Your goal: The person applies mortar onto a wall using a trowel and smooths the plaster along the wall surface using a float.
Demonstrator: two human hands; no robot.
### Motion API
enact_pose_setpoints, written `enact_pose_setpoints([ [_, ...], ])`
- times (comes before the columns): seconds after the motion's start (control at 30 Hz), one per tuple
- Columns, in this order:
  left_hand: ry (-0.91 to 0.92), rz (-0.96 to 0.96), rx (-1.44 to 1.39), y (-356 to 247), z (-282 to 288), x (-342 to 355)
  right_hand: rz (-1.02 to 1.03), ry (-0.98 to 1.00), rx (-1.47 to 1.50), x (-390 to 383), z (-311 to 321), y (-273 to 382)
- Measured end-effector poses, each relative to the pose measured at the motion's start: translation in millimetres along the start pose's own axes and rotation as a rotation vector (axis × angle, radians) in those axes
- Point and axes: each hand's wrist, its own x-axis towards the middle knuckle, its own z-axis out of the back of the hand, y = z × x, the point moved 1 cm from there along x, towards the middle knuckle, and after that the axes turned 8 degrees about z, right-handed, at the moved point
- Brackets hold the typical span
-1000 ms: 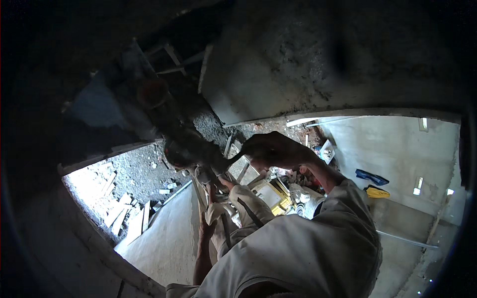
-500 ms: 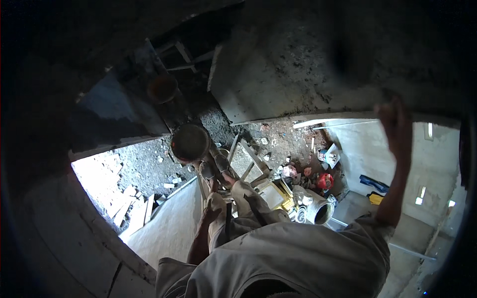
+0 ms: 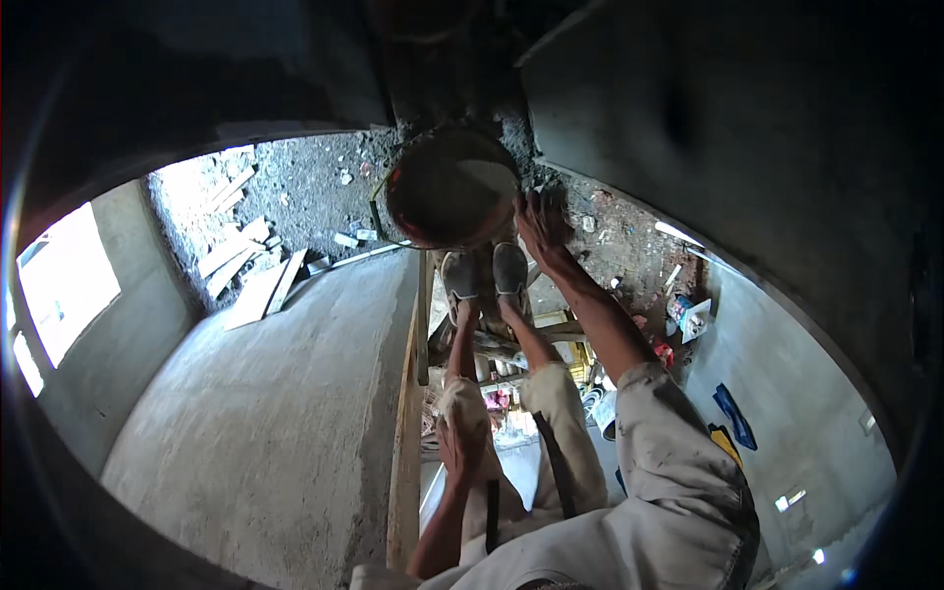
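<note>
A round bucket [image 3: 454,192] with a reddish inner wall and grey material inside stands just beyond my feet, its thin handle hanging to the left. My right hand [image 3: 541,228] is at the bucket's right rim, fingers bent. Something dark shows against those fingers, too blurred and shaded to name. My left hand [image 3: 460,444] rests on my left knee, fingers laid over the trouser cloth. Below the bucket, my feet in grey shoes [image 3: 510,270] stand on a narrow raised support.
Dark slabs hang close overhead, one with a long edge [image 3: 688,221] on the right. A grey wall [image 3: 256,433] fills the left. Loose boards [image 3: 261,290] lie on the rubble ground below. Dark blue cloth [image 3: 734,415] lies by the right wall.
My right hand has come down from beside the overhead slab to the bucket's rim. The view has turned, placing the bucket nearer the middle. My left hand stays at my knee.
</note>
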Motion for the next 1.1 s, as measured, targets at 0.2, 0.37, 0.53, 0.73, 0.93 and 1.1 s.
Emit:
enact_pose_setpoints([
  [0.2, 0.060, 0.289, -0.053, -24.9, 26.2, -0.6, 0.070, 0.159, -0.021, 55.0, -91.7, 61.0],
  [0.37, 0.115, 0.357, -0.089, -43.2, 15.6, 4.5, 0.174, -0.451, 0.149, 51.2, -140.8, 47.5],
  [0.53, 0.120, 0.336, -0.083, -29.2, 18.5, -0.8, 0.223, -0.017, 0.742, 36.2, -64.8, 30.4],
  [0.73, 0.213, -0.016, -0.015, -6.0, 19.3, -10.4, 0.170, 0.050, 0.937, -41.1, 114.2, -14.1],
  [0.93, 0.579, -0.045, -0.180, -20.2, 60.4, -11.9, 0.103, -0.099, 0.635, -158.9, 350.9, -89.9],
  [1.1, 0.399, -0.257, -0.048, 2.0, 113.1, -7.8, 0.061, -0.153, 0.886, -231.4, 521.1, -119.5],
])
